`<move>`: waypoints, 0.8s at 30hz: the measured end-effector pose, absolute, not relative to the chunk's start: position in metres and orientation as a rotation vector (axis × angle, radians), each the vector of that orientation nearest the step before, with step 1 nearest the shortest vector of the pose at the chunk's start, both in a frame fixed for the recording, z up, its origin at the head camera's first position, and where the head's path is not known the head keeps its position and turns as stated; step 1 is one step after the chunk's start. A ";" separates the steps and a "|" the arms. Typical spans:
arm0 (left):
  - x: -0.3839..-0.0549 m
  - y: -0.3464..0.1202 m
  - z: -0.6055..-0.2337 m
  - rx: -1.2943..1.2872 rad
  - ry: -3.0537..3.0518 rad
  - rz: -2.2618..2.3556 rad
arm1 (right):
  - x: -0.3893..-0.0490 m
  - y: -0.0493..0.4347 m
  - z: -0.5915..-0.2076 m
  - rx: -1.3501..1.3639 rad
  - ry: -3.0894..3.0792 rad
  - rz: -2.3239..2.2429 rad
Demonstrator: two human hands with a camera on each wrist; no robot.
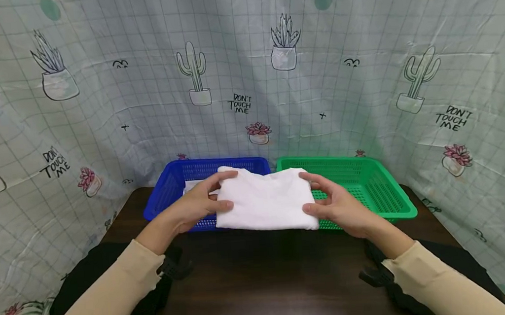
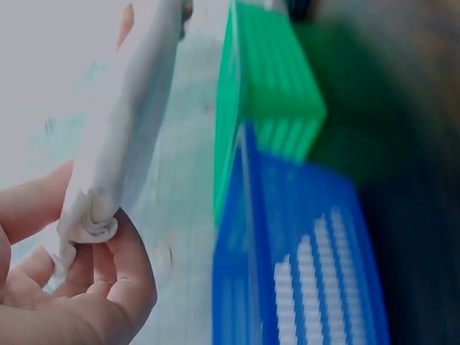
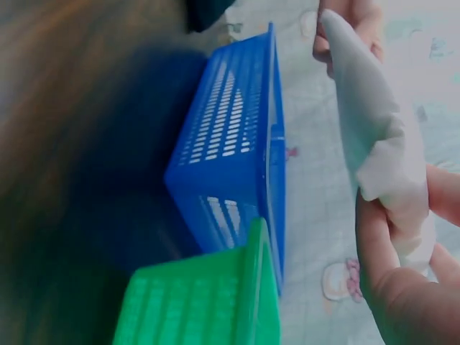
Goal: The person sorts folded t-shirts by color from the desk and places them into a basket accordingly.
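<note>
A folded white cloth (image 1: 267, 201) is held up between both hands, in front of two baskets. My left hand (image 1: 202, 201) grips its left end, thumb on the near face and fingers behind. At the right end my right hand (image 1: 334, 203) pinches it the same way. Both wrist views show the cloth edge-on, its folded layers rolled at the ends; the left wrist view has the cloth (image 2: 108, 136) above the baskets' rims. Partly behind the cloth stands a blue basket (image 1: 162, 194) with white material (image 1: 191, 185) inside. Beside it is a green basket (image 1: 384, 186).
The baskets stand side by side at the back of a dark wooden table (image 1: 262, 280). A patterned curtain (image 1: 228, 70) hangs behind and around it. Black fabric (image 1: 92, 274) lies at the left edge, with more black fabric (image 1: 451, 255) at the right.
</note>
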State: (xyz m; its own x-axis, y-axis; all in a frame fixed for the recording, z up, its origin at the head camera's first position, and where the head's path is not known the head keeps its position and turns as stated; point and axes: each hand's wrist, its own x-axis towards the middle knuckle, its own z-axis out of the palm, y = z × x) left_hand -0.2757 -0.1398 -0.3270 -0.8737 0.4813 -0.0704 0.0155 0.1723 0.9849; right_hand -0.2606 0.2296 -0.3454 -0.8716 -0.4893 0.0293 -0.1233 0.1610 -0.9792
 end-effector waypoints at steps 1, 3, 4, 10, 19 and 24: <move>-0.284 -0.146 -0.325 0.449 2.100 1.744 | -0.268 0.222 -0.346 -0.582 2.152 -1.776; -0.299 -0.158 -0.323 0.414 2.115 1.741 | -0.283 0.206 -0.346 -0.562 2.153 -1.796; -0.307 -0.164 -0.324 0.403 2.123 1.738 | -0.291 0.198 -0.347 -0.549 2.155 -1.804; -0.344 -0.197 -0.332 0.342 2.129 1.753 | -0.333 0.153 -0.357 -0.527 2.178 -1.826; -0.372 -0.226 -0.352 0.220 2.161 1.738 | -0.374 0.104 -0.382 -0.494 2.332 -1.635; -0.378 -0.234 -0.366 0.122 2.177 1.732 | -0.384 0.082 -0.388 -0.450 2.389 -1.581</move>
State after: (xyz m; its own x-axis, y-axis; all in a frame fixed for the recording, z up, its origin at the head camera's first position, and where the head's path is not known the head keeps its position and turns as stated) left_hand -0.3783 -0.2336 -0.3662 -0.9335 0.2833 -0.2201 -0.1507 0.2469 0.9573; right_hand -0.3845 0.0822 -0.3880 -0.9235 -0.3824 -0.0309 -0.1211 0.3669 -0.9223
